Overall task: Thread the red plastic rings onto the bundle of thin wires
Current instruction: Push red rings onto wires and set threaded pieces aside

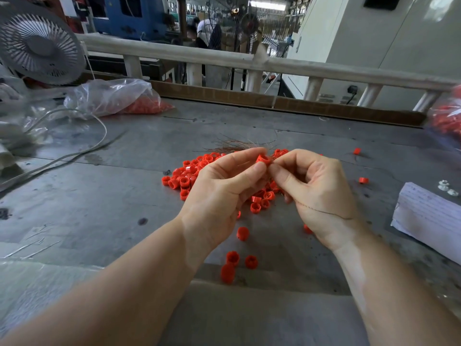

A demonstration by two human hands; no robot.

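My left hand [224,186] pinches one red plastic ring [262,159] between thumb and forefinger, held above the table. My right hand [316,191] pinches a thin wire [324,211] right beside that ring; the wire trails over my right wrist. A bundle of thin copper wires [234,145] lies on the grey table just behind my fingers. A pile of loose red rings [185,179] is spread under and left of my hands. A few more rings [232,258] lie near the front edge.
A clear plastic bag of red rings [112,97] lies at the back left beside a grey fan [37,43]. A white cable [82,151] crosses the left side. Folded white paper [429,216] sits at the right, another bag of rings [446,118] far right. A railing [249,61] borders the back.
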